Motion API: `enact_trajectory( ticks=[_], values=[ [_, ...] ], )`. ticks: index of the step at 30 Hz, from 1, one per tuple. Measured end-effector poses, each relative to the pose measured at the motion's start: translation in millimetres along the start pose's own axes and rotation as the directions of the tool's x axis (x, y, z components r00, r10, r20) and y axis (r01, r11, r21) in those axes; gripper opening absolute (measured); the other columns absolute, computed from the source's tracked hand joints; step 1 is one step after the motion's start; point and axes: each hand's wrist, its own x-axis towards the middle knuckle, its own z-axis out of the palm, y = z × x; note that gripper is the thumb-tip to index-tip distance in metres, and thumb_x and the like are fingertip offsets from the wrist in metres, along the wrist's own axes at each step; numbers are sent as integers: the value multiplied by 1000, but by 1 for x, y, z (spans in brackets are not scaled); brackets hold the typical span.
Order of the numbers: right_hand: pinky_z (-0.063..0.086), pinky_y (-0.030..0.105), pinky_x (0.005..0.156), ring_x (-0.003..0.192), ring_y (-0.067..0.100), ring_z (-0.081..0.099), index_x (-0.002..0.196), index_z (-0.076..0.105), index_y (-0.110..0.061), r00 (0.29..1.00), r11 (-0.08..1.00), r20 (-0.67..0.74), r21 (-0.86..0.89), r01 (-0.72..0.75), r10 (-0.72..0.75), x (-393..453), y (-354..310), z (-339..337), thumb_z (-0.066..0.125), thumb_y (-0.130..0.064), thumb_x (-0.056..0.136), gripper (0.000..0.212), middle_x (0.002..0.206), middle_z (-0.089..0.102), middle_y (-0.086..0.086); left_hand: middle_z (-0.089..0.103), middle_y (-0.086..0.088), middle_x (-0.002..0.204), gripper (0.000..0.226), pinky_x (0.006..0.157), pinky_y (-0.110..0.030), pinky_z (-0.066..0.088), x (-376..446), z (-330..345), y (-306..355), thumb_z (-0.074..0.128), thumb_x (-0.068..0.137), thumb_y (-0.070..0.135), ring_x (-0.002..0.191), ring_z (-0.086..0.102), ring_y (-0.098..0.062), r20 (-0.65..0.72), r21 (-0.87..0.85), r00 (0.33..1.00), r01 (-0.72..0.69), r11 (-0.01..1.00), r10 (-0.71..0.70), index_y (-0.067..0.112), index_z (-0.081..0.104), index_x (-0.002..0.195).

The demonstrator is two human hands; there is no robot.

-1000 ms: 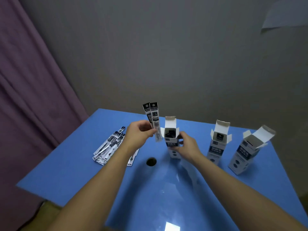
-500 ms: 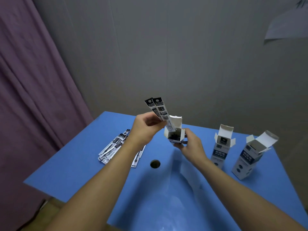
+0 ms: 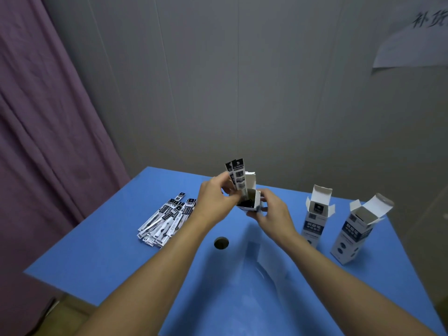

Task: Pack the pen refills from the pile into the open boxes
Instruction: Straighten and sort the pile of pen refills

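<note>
On the blue surface (image 3: 101, 258) I judge the packing barely begun: my left hand (image 3: 215, 202) pinches two pen refills (image 3: 236, 177) into the box (image 3: 249, 204) my right hand (image 3: 271, 214) holds, while the pile (image 3: 167, 219) and two open boxes (image 3: 317, 214) wait.

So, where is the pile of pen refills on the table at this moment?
In the head view the pile of pen refills lies on the left part of the blue table, just left of the left hand.
</note>
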Motion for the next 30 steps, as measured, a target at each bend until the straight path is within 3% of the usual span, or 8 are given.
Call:
enact_trajectory(
  ticks=[3,5,7,9,18,22,25,30],
  values=[
    [54,43,83,101,16,57,114,59,-28,1000,1000,1,-12,9,-9,-2,0,0,82,-23,76,45,107,64,-12,54,15,80,11,67,-17,36,-1,5,-1,70,84,18,93,49,-13,2,151,1000,2,989,-2,28,66,79],
    [54,44,82,100,17,58,113,58,-29,1000,1000,7,-10,8,-8,-2,-1,1,81,-26,76,44,106,64,-11,59,10,93,15,83,-27,43,1,12,-7,66,83,14,105,42,-24,14,210,999,-46,977,44,28,71,81],
    [54,44,82,100,18,58,110,57,-30,1000,1000,12,-1,-1,1,-2,-4,2,81,-25,76,42,105,63,-10,51,5,111,17,97,-33,42,0,17,-10,63,83,17,111,34,-25,36,238,999,-34,971,26,25,76,90],
    [54,43,81,99,17,58,109,57,-29,1000,1000,18,4,-11,11,-1,-6,2,82,-23,76,42,105,62,-10,43,5,115,15,101,-35,43,0,18,-11,61,83,20,114,29,-23,62,215,997,26,976,-40,22,75,90],
    [55,37,79,95,14,60,114,59,-21,997,997,54,35,-64,62,-8,-11,-2,79,-15,78,41,106,63,-6,45,10,116,36,97,-20,35,-4,14,-15,68,86,21,119,31,-10,122,115,992,-30,993,16,34,69,120],
    [51,30,77,94,10,59,114,57,-22,991,992,66,48,-119,116,-10,-12,-5,79,-17,79,41,105,63,-8,48,12,115,37,89,-19,39,-4,15,-20,67,86,20,118,34,-9,94,51,995,-41,998,36,37,68,118],
    [49,32,78,95,14,58,112,56,-22,972,974,76,42,-225,221,-11,-4,-7,80,-22,80,40,105,62,-8,50,13,113,35,89,-25,44,-6,16,-28,65,85,18,115,38,-11,44,10,999,-26,1000,25,37,69,114],
    [40,32,72,99,26,59,102,49,-18,911,913,92,-110,-392,402,-9,21,-14,81,-26,80,40,101,61,0,56,11,111,34,91,-29,47,-15,12,-51,62,86,11,106,52,-13,67,54,995,69,996,-73,29,70,113]
  ],
)
